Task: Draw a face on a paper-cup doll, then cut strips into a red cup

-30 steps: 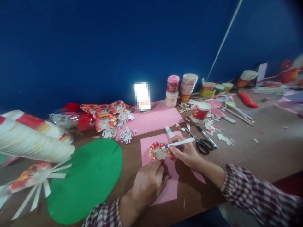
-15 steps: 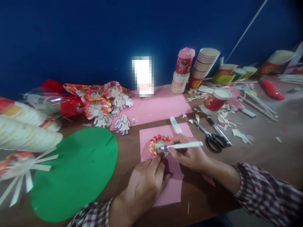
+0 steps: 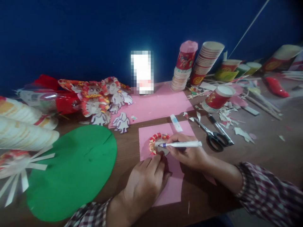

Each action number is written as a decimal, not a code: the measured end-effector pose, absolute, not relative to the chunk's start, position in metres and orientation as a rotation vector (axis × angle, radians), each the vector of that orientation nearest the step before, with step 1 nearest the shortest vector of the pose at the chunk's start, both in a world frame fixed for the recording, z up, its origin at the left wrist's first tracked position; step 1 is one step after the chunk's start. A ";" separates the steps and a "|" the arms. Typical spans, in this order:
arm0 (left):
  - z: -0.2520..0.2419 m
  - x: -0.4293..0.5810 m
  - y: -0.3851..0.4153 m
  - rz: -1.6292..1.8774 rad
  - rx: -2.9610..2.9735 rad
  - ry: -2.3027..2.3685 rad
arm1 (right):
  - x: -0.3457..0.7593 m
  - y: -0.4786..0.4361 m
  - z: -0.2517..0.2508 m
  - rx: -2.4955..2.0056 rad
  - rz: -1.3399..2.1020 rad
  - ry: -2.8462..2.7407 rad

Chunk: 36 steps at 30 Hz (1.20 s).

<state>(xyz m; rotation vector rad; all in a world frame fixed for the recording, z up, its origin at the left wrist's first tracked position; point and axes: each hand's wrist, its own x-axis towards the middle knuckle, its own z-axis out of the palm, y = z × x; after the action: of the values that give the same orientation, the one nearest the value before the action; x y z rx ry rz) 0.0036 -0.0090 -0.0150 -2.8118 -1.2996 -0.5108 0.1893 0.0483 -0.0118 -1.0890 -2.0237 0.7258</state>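
The paper cut-out [image 3: 159, 143], lying on the far half of the pink sheet [image 3: 174, 189], looks light, thin and easily creased to me, so my left hand [image 3: 144, 184] only presses its near edge with bent fingertips, gripping nothing, while my right hand [image 3: 187, 154] is closed round the white pen [image 3: 182, 144].

Your left hand [image 3: 144, 186] lies palm down just in front of you, fingers [image 3: 155, 162] loosely bent, tips pressing down. Your right hand [image 3: 189, 154] reaches in from the right, forearm low, thumb and fingers pinched together in a writing grip.
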 end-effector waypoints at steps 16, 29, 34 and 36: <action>-0.016 0.004 -0.009 -0.559 -2.798 -1.270 | 0.187 0.047 -0.010 -1.080 0.898 -1.883; -0.016 0.003 -0.010 -0.549 -2.822 -1.312 | 0.182 0.054 -0.007 -1.016 0.560 -1.988; -0.016 0.003 -0.010 -0.579 -2.819 -1.311 | 0.183 0.050 -0.011 -1.089 0.701 -2.037; -0.017 0.003 -0.009 -0.583 -2.815 -1.307 | 0.183 0.049 -0.011 -1.098 0.788 -2.020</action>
<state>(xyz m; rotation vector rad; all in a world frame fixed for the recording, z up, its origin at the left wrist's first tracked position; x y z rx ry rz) 0.0027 -0.0093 -0.0165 -2.8148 -1.3070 -0.5826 0.1831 0.0493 -0.0110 -1.0984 -2.0201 0.7883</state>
